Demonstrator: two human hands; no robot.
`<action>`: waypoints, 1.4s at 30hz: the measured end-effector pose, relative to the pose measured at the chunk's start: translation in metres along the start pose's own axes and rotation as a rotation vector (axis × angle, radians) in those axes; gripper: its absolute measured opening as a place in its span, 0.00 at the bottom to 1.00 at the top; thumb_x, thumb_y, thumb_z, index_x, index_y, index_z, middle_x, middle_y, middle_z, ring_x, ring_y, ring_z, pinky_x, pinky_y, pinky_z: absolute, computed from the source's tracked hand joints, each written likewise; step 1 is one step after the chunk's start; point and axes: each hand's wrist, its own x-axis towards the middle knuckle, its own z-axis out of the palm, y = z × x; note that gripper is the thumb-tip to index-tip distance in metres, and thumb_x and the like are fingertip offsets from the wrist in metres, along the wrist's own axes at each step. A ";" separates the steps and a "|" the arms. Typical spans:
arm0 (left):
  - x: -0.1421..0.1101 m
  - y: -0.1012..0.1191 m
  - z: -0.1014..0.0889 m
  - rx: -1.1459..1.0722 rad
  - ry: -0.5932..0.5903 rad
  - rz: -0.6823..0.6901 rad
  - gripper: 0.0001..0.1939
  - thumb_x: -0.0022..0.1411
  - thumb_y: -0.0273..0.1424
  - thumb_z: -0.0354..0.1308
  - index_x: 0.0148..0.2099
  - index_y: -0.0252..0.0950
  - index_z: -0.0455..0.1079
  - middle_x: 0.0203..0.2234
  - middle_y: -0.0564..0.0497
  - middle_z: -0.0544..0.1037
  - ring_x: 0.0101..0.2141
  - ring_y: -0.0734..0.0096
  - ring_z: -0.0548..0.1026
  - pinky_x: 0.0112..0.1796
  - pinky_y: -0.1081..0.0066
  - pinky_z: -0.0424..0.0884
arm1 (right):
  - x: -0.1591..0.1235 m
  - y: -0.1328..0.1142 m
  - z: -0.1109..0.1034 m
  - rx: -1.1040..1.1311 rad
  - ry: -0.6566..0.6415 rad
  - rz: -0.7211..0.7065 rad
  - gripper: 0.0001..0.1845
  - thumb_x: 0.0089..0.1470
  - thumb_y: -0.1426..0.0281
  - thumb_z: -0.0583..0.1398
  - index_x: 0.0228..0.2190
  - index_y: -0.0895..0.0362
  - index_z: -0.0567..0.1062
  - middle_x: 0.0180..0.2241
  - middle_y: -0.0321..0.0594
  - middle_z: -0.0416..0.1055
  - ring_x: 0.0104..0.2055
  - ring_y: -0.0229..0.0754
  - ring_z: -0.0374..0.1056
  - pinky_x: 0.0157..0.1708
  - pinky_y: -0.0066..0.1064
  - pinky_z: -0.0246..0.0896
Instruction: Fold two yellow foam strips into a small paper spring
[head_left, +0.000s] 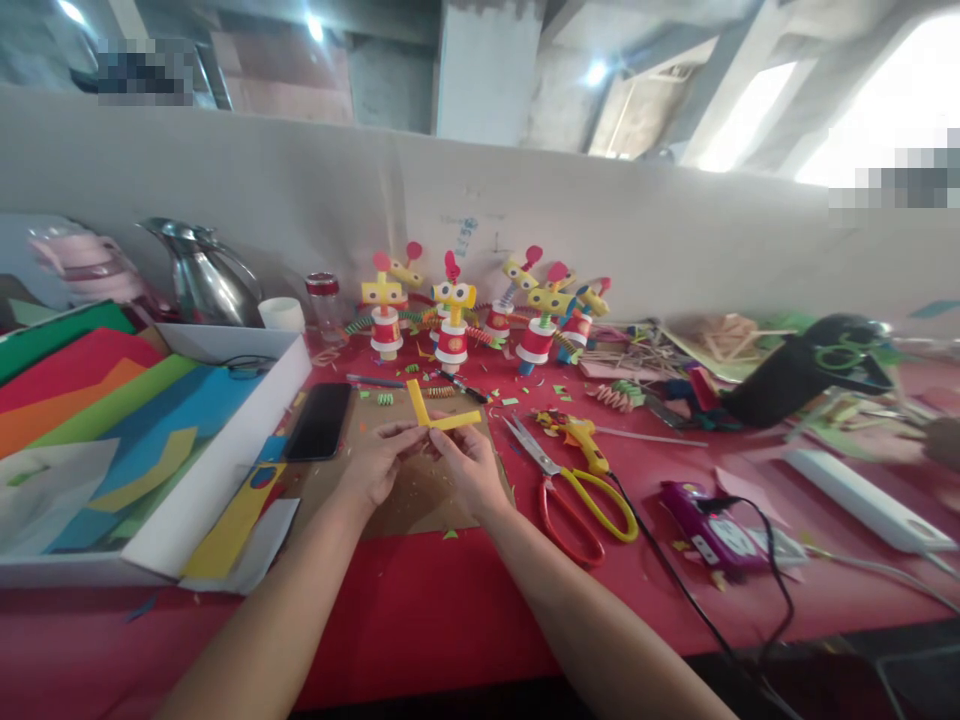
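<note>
Pinching: the left hand [384, 458] and the right hand [471, 460] are close together, fingers nearly closed, both gripping the yellow paper strip [454, 421] at its corner.
Strip's shape: two slim arms meet in an L, one pointing away from the person and a little to the left, the other running off to the right with a slight upward slant.
Strip's colour: plain bright yellow, much the same along both arms.
Strip's edges: fairly straight, with squared-off ends; the two arms look alike in width.
Strip's corner: partly covered by fingertips, so whether it is one folded piece or two joined ones cannot be told.
Strip's place: held over the brown cardboard [420, 508], which lies on the red table [442, 620].
Figures: beyond the strip, a group of paper figures [452, 340] stands near the wall, with yellow heads, red-and-white bodies and coiled arms.
Scissors: to the right of the cardboard, the scissors [553, 468] lie with blades apart, one handle loop red and the other yellow.
Glue gun: a yellow glue gun [588, 444] rests just beside the scissors.
Phone: the dark phone [320, 422] lies at the cardboard's left side, near a white box [225, 450] of coloured sheets.
</note>
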 end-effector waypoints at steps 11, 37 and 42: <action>-0.005 -0.006 0.006 -0.037 -0.047 0.035 0.10 0.42 0.25 0.70 0.30 0.32 0.75 0.26 0.53 0.78 0.30 0.78 0.75 0.38 0.76 0.68 | 0.003 0.003 0.000 -0.056 0.147 -0.018 0.08 0.45 0.66 0.64 0.30 0.57 0.76 0.30 0.38 0.76 0.33 0.41 0.71 0.36 0.31 0.66; 0.008 -0.015 -0.005 -0.039 0.090 0.037 0.10 0.43 0.27 0.69 0.25 0.31 0.70 0.19 0.54 0.72 0.21 0.81 0.70 0.24 0.80 0.66 | 0.009 -0.012 -0.010 -0.122 0.406 -0.076 0.23 0.56 0.53 0.53 0.18 0.54 0.60 0.16 0.30 0.54 0.21 0.35 0.51 0.23 0.28 0.48; 0.006 -0.014 -0.003 0.008 0.063 0.062 0.10 0.42 0.28 0.69 0.25 0.32 0.70 0.18 0.54 0.73 0.21 0.80 0.70 0.25 0.81 0.66 | -0.020 -0.069 0.005 -0.160 0.176 -0.190 0.12 0.52 0.58 0.59 0.26 0.53 0.73 0.26 0.36 0.67 0.28 0.38 0.60 0.28 0.31 0.56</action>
